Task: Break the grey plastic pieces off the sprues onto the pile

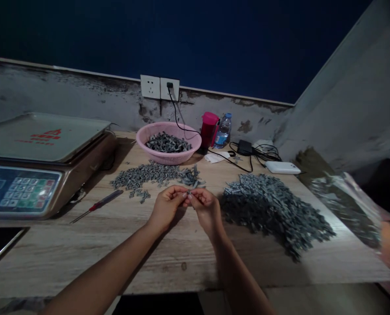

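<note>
The left hand [166,209] and right hand [206,209] were pinched close together above the wooden table [83,249], holding a small grey metal piece [190,191] between them. Loose heaps of grey pieces [273,212] lay on both sides, with a red-handled screwdriver [98,203] just left of the hands, and a pink basket [145,135] beyond them — also full.

On yr table [182,262]: scale [40,140] far L, screwdriver [98,204] just R of it. Basket [155,129] at back w/ clips [168,143] in it, loose pile [145,174] in front, bigger pile [276,214] to yr R, bottle [223,131] just R of basket.
</note>
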{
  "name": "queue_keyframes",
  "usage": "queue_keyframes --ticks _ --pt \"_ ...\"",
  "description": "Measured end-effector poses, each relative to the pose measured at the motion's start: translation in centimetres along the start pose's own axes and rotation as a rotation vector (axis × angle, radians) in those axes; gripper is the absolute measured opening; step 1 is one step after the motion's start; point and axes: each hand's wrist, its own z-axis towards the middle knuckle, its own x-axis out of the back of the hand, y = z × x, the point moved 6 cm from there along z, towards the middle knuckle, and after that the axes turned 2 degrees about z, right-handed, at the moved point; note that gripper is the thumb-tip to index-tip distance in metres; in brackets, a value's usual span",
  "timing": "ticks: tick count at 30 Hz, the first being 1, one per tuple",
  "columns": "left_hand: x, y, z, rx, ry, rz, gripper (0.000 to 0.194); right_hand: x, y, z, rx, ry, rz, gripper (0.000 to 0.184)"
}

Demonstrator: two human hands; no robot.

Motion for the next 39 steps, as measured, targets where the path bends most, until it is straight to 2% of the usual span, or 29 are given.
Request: queue_keyframes --ticks 5,11,15,19,24,29,34,39 --pt "0.2 1.0 -0.2 -0.187 -0.011 0.22 0.012 -0.1 -0.5 -0.2 -0.06 -0.05 0.01 0.011" --pt "0.4 1.0 -0.2 -0.238 -0.052 0.421 0.017 -0.1 -0.9 -0.2 -0.093 -0.061 0.076 0.014" --pt "0.4 1.1 -0.3 -0.263 -0.046 0.449 0.018 0.1 -0.5 -0.3 -0.105 -0.046 0.093 0.016" --pt "0.3 1.6 -0.6 -0.296 -0.007 0.447 0.014 -0.3 0.0 -0.4 -0.169 -0.111 0.229 0.019" --pt "0.5 1.3 -0.5 -0.152 0.034 0.2 0.019 -0.7 -0.2 -0.5 -0.218 -0.141 0.415 0.015" --pt "-0.1 0.1 -0.4 0.078 -0.041 -0.098 0.029 -0.8 -0.6 -0.7 -0.246 -0.149 0.47 0.015" --pt "-1.1 0.2 -0.8 0.112 -0.146 -0.157 0.027 -0.7 -0.7 -0.9 -0.273 -0.118 0.506 0.021" --pt "-1.1 0.1 -0.9 0.125 -0.202 -0.172 0.025 -0.7 -0.7 -0.9 -0.279 -0.129 0.524 0.027"
